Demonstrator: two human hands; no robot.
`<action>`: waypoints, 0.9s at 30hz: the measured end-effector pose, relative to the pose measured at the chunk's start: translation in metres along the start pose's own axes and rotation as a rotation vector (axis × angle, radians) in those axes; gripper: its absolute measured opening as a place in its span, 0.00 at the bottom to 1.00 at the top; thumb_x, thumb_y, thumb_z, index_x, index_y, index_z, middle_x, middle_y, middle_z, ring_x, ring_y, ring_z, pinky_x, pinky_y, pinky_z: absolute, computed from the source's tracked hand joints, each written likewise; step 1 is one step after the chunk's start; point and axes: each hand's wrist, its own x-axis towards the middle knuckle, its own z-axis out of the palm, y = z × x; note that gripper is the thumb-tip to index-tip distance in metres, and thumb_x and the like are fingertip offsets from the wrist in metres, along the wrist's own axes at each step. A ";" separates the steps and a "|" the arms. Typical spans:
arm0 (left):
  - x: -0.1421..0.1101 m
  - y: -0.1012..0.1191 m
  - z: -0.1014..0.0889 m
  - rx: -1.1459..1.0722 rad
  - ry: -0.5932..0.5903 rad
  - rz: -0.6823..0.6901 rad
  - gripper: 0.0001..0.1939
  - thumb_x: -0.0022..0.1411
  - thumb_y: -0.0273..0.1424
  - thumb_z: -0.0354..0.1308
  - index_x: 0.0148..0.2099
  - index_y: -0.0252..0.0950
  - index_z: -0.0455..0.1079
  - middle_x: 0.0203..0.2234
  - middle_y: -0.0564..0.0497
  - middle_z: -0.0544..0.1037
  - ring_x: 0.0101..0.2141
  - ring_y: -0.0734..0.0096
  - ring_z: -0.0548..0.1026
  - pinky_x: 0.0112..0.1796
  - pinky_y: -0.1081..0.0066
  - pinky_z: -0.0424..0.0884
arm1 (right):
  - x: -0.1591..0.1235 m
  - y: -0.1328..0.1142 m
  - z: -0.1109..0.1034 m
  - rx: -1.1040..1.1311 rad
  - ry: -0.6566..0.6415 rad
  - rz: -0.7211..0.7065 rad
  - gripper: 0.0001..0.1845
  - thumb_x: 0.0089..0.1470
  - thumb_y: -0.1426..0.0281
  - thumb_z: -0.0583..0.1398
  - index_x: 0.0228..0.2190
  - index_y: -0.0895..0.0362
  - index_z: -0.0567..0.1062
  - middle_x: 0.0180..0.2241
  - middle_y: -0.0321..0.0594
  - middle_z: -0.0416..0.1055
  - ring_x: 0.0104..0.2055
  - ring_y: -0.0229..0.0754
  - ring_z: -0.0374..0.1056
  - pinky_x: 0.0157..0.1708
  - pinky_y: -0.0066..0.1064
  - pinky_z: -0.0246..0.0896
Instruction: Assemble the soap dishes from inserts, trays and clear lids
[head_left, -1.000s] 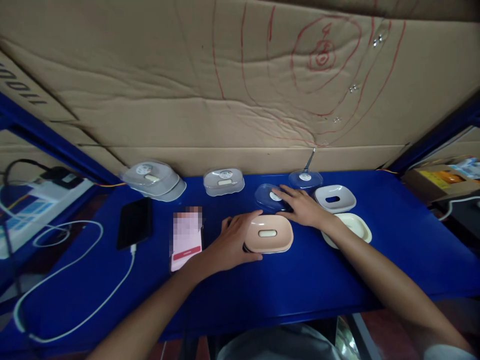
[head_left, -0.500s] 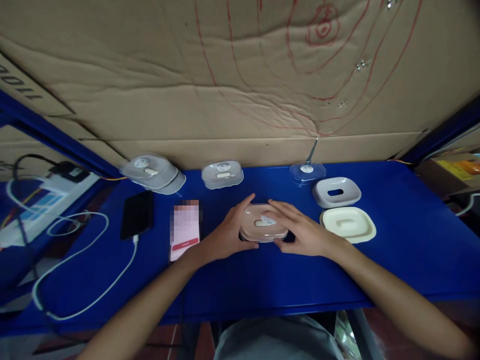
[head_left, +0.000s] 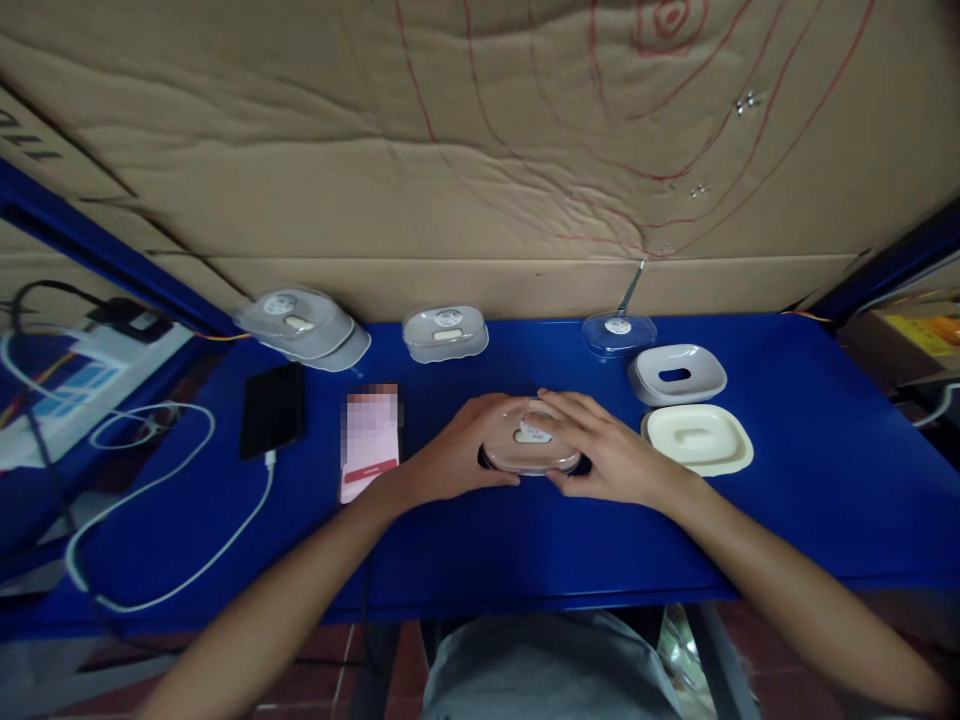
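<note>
A pink soap box [head_left: 506, 452] with a clear lid and a round white sticker is on the blue table in front of me. My left hand [head_left: 457, 450] wraps its left end, thumb along the near edge. From the other side my right hand [head_left: 611, 448] grips it, with fingers across the lid by the sticker and thumb on the near edge. To the right lie a cream soap tray [head_left: 724, 448] and a grey-white dish with an oval hole [head_left: 709, 370]. Behind them is a loose clear lid [head_left: 600, 340] with a sticker.
Grey lidded soap boxes stand at the back: a stack [head_left: 341, 345] on the left and a single one [head_left: 469, 345] nearer the middle. A lit phone [head_left: 367, 445] and a dark phone [head_left: 271, 410] on a white cable [head_left: 210, 580] lie left. Cardboard [head_left: 300, 180] walls the back.
The fingers of my left hand have closed in more around the far left side of the soap box. My right hand keeps its hold. The view has tilted slightly.
</note>
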 end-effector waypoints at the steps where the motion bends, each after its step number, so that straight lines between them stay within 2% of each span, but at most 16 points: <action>1: 0.001 0.001 -0.001 0.003 -0.002 0.006 0.50 0.58 0.48 0.74 0.74 0.47 0.53 0.68 0.40 0.65 0.66 0.44 0.64 0.66 0.46 0.60 | -0.001 0.001 0.000 0.010 -0.008 -0.006 0.36 0.63 0.66 0.64 0.70 0.51 0.63 0.75 0.48 0.51 0.76 0.56 0.48 0.72 0.56 0.52; 6: 0.003 0.001 -0.006 0.011 -0.017 0.023 0.48 0.60 0.48 0.72 0.75 0.49 0.52 0.68 0.41 0.66 0.66 0.44 0.64 0.66 0.46 0.60 | -0.001 0.007 0.003 0.027 -0.057 -0.011 0.38 0.68 0.62 0.62 0.73 0.49 0.56 0.77 0.46 0.45 0.78 0.54 0.42 0.73 0.54 0.50; 9: 0.002 -0.001 -0.003 0.017 -0.004 0.028 0.48 0.62 0.46 0.71 0.76 0.50 0.50 0.69 0.40 0.62 0.68 0.43 0.61 0.67 0.44 0.59 | 0.000 0.006 0.005 -0.035 -0.049 -0.023 0.39 0.69 0.61 0.61 0.73 0.49 0.54 0.77 0.48 0.41 0.78 0.57 0.39 0.73 0.57 0.49; 11: 0.001 -0.001 0.001 0.049 0.053 0.006 0.49 0.63 0.42 0.70 0.77 0.50 0.46 0.72 0.39 0.57 0.71 0.43 0.57 0.68 0.42 0.58 | 0.000 0.006 0.003 -0.096 -0.026 -0.029 0.38 0.69 0.60 0.61 0.73 0.48 0.54 0.77 0.50 0.44 0.78 0.58 0.41 0.72 0.59 0.50; 14: -0.001 0.006 0.004 0.163 0.114 -0.033 0.50 0.64 0.34 0.70 0.77 0.52 0.42 0.74 0.39 0.49 0.72 0.42 0.54 0.68 0.40 0.58 | -0.001 0.008 -0.007 -0.203 -0.007 -0.003 0.35 0.71 0.60 0.58 0.73 0.49 0.55 0.73 0.51 0.55 0.75 0.57 0.50 0.70 0.58 0.54; 17: -0.003 0.017 0.003 0.276 0.157 -0.023 0.45 0.67 0.31 0.66 0.77 0.52 0.45 0.75 0.40 0.49 0.72 0.42 0.54 0.67 0.40 0.60 | 0.006 0.021 -0.016 -0.315 -0.001 0.063 0.33 0.72 0.60 0.57 0.73 0.48 0.56 0.70 0.51 0.61 0.71 0.59 0.58 0.67 0.59 0.59; 19: -0.004 0.022 0.002 0.318 0.176 0.002 0.41 0.69 0.31 0.63 0.76 0.49 0.47 0.74 0.39 0.52 0.71 0.42 0.56 0.66 0.40 0.62 | 0.021 0.034 -0.019 -0.371 -0.010 0.104 0.34 0.72 0.62 0.56 0.73 0.48 0.55 0.70 0.52 0.61 0.71 0.60 0.58 0.66 0.60 0.59; 23: -0.006 0.023 0.005 0.366 0.166 0.056 0.32 0.71 0.31 0.61 0.73 0.45 0.57 0.72 0.37 0.56 0.69 0.42 0.62 0.63 0.40 0.67 | 0.054 0.046 -0.026 -0.408 -0.031 0.125 0.41 0.70 0.65 0.58 0.75 0.52 0.46 0.75 0.56 0.48 0.77 0.61 0.47 0.71 0.61 0.49; 25: -0.006 0.022 0.009 0.386 0.151 0.084 0.29 0.71 0.31 0.60 0.71 0.44 0.61 0.72 0.36 0.57 0.68 0.42 0.63 0.61 0.40 0.69 | 0.054 0.040 -0.036 -0.401 -0.041 0.112 0.41 0.71 0.63 0.59 0.75 0.54 0.45 0.76 0.57 0.44 0.78 0.59 0.42 0.73 0.61 0.45; 27: -0.007 0.022 0.011 0.407 0.136 0.106 0.27 0.72 0.30 0.59 0.70 0.43 0.63 0.71 0.36 0.58 0.67 0.42 0.64 0.60 0.40 0.70 | 0.033 0.031 -0.051 -0.383 -0.060 0.121 0.37 0.72 0.60 0.56 0.74 0.52 0.49 0.76 0.53 0.47 0.77 0.56 0.45 0.73 0.58 0.47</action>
